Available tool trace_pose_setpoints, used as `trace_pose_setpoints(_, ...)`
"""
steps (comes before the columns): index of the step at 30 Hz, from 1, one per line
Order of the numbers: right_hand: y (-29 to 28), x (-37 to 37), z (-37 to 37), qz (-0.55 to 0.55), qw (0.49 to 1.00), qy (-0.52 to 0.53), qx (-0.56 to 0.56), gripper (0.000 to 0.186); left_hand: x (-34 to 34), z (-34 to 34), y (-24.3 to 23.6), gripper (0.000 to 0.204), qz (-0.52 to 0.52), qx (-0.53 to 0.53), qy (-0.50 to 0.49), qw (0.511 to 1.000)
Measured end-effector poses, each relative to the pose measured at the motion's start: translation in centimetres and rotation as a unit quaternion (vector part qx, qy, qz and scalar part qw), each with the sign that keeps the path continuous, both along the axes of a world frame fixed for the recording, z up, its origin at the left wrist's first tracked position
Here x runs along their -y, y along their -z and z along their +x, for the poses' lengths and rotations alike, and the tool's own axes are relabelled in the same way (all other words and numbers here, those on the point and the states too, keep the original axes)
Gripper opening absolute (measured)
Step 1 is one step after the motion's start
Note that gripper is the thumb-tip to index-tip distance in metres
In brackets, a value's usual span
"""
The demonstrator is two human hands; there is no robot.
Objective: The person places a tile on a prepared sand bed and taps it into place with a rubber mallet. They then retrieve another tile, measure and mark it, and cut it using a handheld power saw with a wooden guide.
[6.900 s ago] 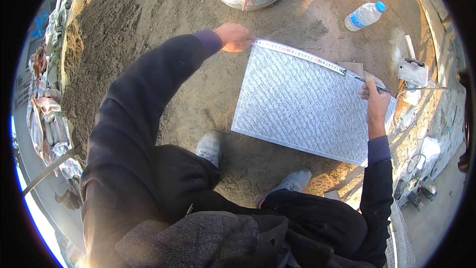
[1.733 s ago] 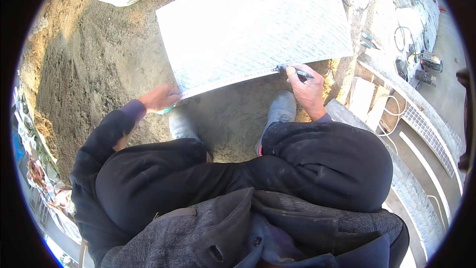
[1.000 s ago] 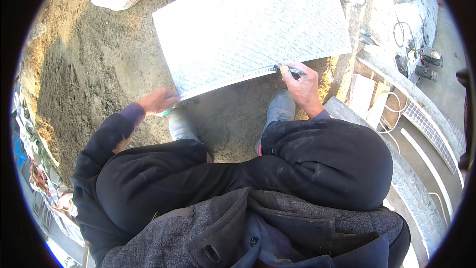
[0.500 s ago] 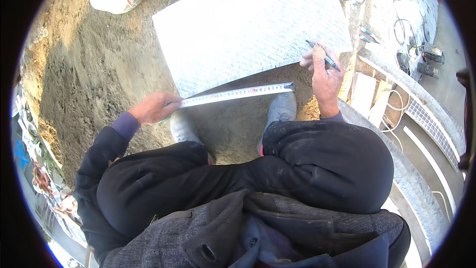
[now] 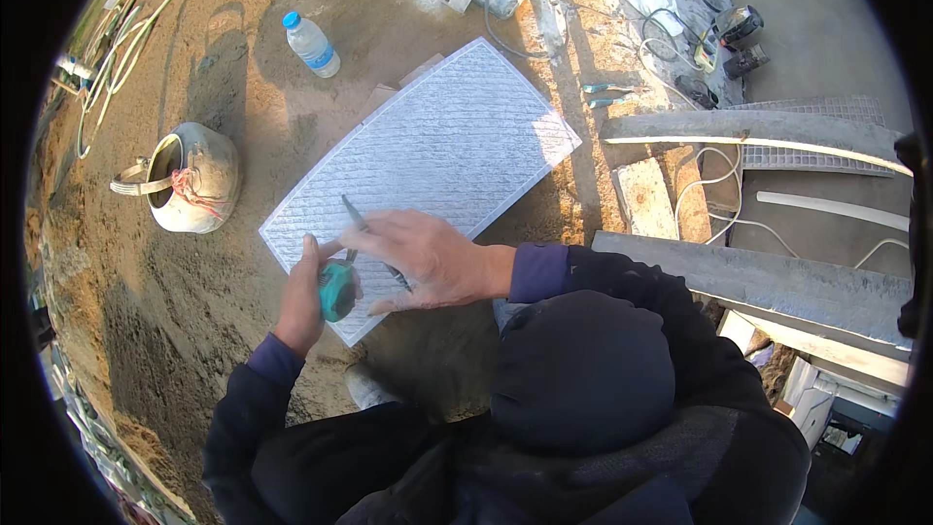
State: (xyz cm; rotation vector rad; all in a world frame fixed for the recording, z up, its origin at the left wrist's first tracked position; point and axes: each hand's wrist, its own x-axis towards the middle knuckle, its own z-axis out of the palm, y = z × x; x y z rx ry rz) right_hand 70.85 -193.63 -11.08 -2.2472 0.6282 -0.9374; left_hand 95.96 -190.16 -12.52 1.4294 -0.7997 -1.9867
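sandy ground all round, a grey patterned slab lying on it — over its near end, the left hand has fingers wrapped around a teal tape measure, the right hand's clamped on a dark marker.

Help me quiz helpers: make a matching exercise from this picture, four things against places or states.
Things
1. Teal rounded tape measure
2. Slim dark pen
3. Pale round bucket with red cord
4. Grey textured rectangular slab

Places or states
A. lying with its right corner sunlit
B. in the right hand
C. standing left of the slab
D. in the left hand

Pairs: 1-D; 2-B; 3-C; 4-A
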Motion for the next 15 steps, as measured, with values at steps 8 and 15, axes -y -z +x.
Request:
trace_pose_setpoints(8,0.8,0.4,1.6,0.003,1.0,-0.027,0.012,0.08,1.1,-4.4,-2.5,0.075,0.14,-0.209,-0.154,0.956)
trace_pose_setpoints(15,2.0,14.8,-15.5,-0.027,0.935,0.19,-0.299,0.067,-0.5,-1.2,0.7,0.092,0.152,-0.093,-0.056,0.982)
